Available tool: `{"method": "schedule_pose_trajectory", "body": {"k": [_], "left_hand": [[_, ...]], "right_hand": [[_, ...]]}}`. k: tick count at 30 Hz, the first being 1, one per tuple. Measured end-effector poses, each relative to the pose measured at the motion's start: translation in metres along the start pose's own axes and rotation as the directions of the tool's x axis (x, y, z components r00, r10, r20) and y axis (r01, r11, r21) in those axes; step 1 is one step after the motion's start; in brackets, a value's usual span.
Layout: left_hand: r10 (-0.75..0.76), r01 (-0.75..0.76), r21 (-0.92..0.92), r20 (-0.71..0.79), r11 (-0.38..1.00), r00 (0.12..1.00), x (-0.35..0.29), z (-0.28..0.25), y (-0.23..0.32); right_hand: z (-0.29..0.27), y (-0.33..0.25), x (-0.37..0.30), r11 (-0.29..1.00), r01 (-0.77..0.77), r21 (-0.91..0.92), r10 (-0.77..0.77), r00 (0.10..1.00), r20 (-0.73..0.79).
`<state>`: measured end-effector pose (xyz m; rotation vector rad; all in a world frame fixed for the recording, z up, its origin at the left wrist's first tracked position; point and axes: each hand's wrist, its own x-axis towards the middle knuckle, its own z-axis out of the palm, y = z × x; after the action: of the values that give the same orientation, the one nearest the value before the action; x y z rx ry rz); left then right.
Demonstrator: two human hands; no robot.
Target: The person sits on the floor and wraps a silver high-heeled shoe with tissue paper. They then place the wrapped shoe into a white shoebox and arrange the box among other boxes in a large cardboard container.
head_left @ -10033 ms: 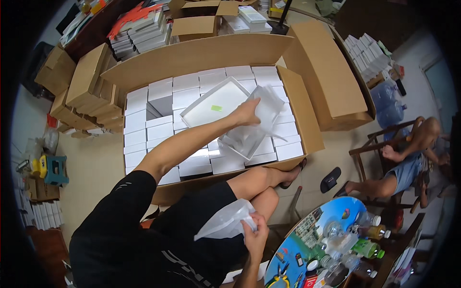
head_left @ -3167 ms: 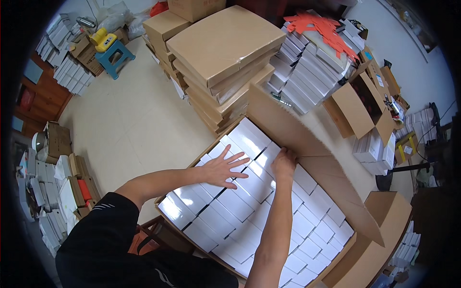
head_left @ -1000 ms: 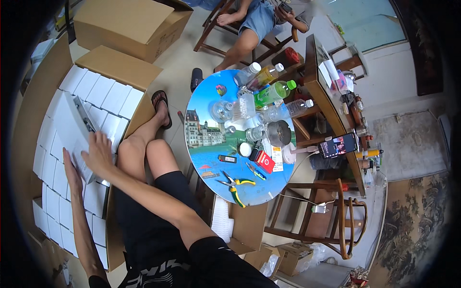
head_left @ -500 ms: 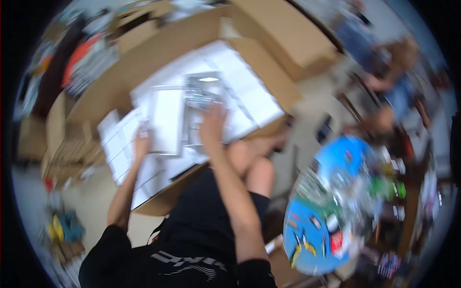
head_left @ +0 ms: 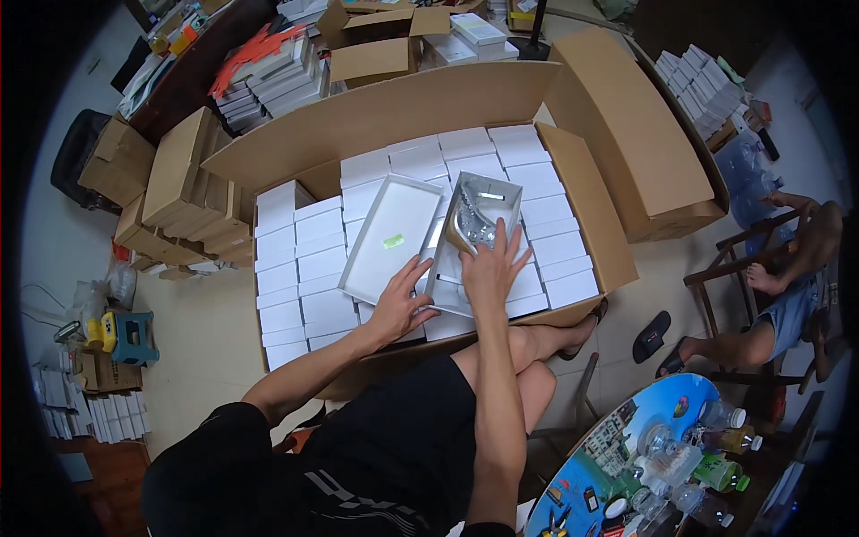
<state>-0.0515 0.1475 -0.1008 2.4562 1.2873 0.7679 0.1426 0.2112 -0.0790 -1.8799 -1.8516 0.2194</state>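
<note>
A shallow white box lid (head_left: 390,234) with a green sticker lies tilted on rows of closed white boxes (head_left: 546,228). Beside it, on its right, sits an open white box tray (head_left: 512,195) holding a shiny metallic piece and clear plastic wrap (head_left: 472,215). My right hand (head_left: 490,273) reaches into this tray with fingers spread over the contents; its palm hides part of them. My left hand (head_left: 400,302) is at the lid's lower right corner, next to the tray's near end, with thumb and fingers apart.
A large open carton (head_left: 617,259) holds the white boxes. A blue oval table (head_left: 573,465) with several plastic bottles stands at the lower right. Another person's legs (head_left: 761,340) and a wooden chair are at the right. Brown cartons (head_left: 183,170) are stacked at the left.
The head view has turned and sharpened from blur. My left hand has shifted from the lid's left side to its lower right corner. My right hand remains at the tray.
</note>
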Motion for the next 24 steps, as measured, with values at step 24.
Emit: {"method": "schedule_pose_trajectory", "body": {"k": [24], "left_hand": [[-0.111,0.384,-0.848,0.370,0.364,0.922,-0.013,-0.101,0.175]], "right_hand": [[-0.212,-0.020,-0.155,0.549,0.246,0.799,-0.153,0.969,-0.193]]}}
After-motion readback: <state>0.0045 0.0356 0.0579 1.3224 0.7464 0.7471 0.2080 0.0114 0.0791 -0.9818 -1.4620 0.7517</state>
